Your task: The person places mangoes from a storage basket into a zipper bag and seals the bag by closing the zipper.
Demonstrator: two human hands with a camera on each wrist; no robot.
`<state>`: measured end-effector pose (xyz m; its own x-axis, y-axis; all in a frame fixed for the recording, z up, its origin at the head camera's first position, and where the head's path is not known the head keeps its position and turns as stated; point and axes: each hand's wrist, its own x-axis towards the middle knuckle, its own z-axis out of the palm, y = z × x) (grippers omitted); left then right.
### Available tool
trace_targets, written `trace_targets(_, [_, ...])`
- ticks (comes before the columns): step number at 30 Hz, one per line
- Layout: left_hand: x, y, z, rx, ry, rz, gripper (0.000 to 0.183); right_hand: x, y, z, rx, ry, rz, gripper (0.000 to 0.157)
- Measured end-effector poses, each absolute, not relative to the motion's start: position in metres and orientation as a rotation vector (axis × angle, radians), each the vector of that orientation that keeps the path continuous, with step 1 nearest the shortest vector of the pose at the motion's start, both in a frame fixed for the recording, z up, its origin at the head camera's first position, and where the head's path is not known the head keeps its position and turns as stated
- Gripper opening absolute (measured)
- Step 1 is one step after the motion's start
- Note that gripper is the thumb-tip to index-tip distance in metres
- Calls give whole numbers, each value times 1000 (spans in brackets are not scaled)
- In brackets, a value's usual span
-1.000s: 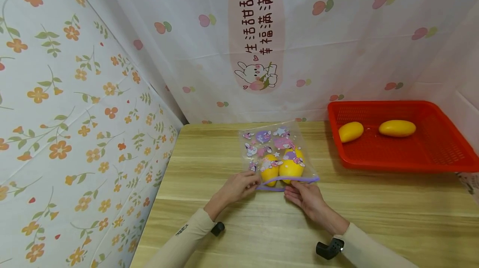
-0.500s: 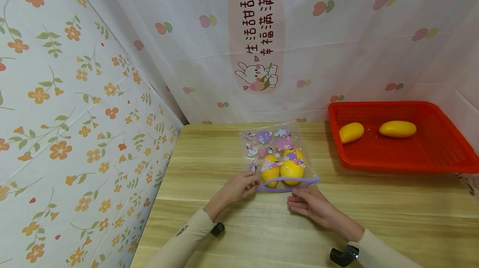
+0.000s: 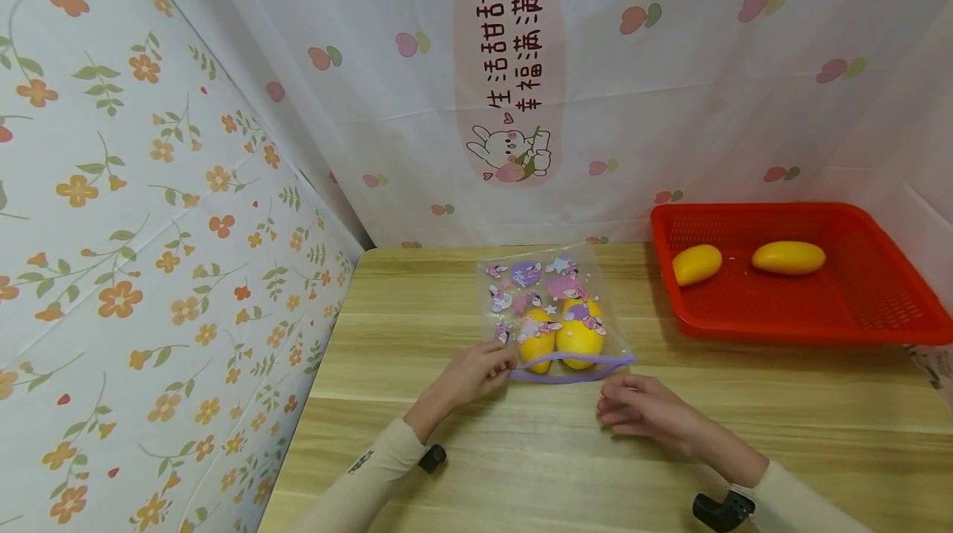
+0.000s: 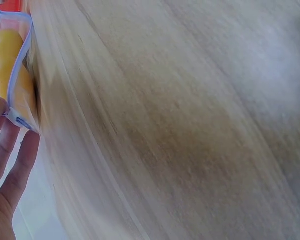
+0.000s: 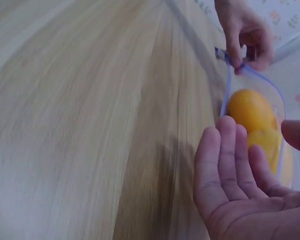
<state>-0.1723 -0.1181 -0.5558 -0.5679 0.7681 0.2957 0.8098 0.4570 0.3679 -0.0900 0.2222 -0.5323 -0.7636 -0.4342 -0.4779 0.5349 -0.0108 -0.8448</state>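
Note:
A clear zip bag with cartoon prints and a purple zip edge lies on the table, its mouth gaping toward the person. Inside it are two yellow mangoes, side by side. The left hand pinches the left corner of the bag's mouth between thumb and fingers; the left wrist view shows this corner beside the zip's end. The right hand, relaxed and holding nothing, hovers just off the bag's right corner. In the right wrist view its palm and loosely bent fingers show in front of the bag.
At the right of the wooden table stands a red plastic basket. Two more yellow mangoes lie in it, apart from each other. A patterned curtain hangs along the back and left edges.
The right hand has let go of the bag's mouth edge and moved right, away from it. The left hand has stayed at its corner, and the bag lies almost as before.

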Motion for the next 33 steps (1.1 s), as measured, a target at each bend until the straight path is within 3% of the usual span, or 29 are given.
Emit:
trace_targets(11, [-173,-120,-558,-1368,-2611,-712,11,-94,257,-526,-143,1685,-1693,38])
trace_targets(33, [-174,-120,-560,-1374,-2567,-728,15,-127,313,-469,-238,2028,-1514,51])
